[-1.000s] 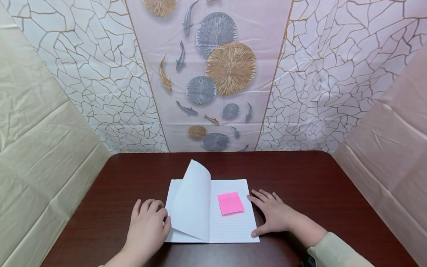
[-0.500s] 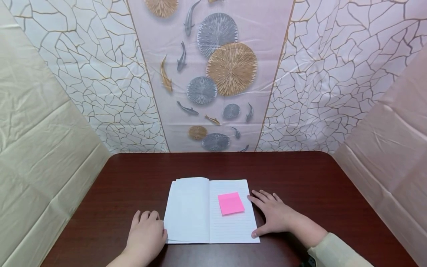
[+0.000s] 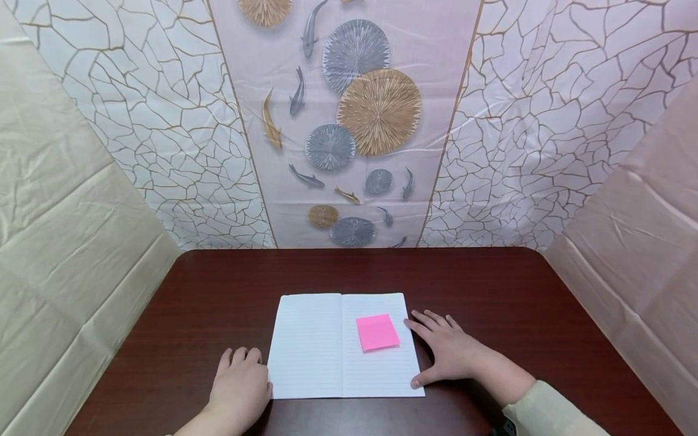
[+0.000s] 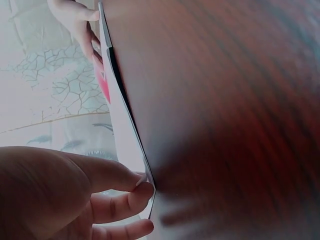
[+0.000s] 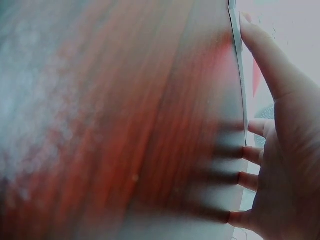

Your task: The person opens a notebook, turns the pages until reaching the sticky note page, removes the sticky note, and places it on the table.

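Note:
An open notebook (image 3: 305,348) with lined white pages lies flat on the dark red-brown table. On its right page is a square pink sticky note (image 3: 377,332). My left hand (image 3: 237,384) is at the lower left edge of the notebook; in the left wrist view its thumb and curled index finger (image 4: 135,196) pinch that edge. My right hand (image 3: 448,350) lies at the right edge with fingers spread, its thumb and index fingertip on the page margin. In the right wrist view, the other fingertips of the right hand (image 5: 287,150) touch the tabletop beyond the edge.
The table (image 3: 349,269) has rounded far corners. Behind it hangs a patterned cloth (image 3: 349,151) with fish and round leaf motifs. Plain pale cloth walls, one on the left (image 3: 71,254) and one on the right (image 3: 632,236), flank the table.
A raised page has come down flat on the left side, and a lined left page now shows. My left hand has lowered slightly toward me; the right hand stays put.

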`<state>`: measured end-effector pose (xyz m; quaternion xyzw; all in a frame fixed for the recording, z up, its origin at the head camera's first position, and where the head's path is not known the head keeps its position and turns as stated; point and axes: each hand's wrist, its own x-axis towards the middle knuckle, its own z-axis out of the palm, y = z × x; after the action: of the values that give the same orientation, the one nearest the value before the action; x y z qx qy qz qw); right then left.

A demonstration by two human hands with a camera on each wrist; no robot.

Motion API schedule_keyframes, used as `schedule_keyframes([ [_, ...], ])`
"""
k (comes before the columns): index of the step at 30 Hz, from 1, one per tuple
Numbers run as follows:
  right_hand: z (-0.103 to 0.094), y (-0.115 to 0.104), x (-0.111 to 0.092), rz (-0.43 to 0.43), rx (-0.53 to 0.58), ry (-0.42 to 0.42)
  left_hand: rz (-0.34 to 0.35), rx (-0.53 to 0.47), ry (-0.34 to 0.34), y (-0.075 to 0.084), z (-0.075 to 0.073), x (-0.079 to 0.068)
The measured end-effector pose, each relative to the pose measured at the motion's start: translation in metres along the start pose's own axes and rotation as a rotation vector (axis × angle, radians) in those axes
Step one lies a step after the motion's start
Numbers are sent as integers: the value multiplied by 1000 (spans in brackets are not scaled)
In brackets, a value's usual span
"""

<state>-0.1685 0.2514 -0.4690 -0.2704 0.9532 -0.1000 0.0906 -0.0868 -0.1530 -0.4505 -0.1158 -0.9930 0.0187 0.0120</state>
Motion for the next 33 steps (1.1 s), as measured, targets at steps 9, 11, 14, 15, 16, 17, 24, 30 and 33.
schedule_keyframes([
  [9,1,1,0,7,3,4,-14,-10,-29,1,-1,0],
  [11,1,1,0,8,5,4,-23,-16,-41,1,-1,0],
  [14,1,1,0,9,7,3,-35,-27,-53,1,-2,0],
  [15,1,1,0,9,7,3,-37,-30,-51,0,-2,0],
  [16,1,1,0,9,7,3,-41,-32,-48,0,-2,0],
  [17,1,1,0,9,7,2,-41,-32,-40,0,-1,0],
  [24,0,-1,0,7,17,-4,-18,-44,45,7,2,5],
  [30,-1,-1,0,10,15,-7,49,-91,70,25,-1,18],
  [33,-1,-1,0,6,11,-6,99,-115,92,35,0,26],
])
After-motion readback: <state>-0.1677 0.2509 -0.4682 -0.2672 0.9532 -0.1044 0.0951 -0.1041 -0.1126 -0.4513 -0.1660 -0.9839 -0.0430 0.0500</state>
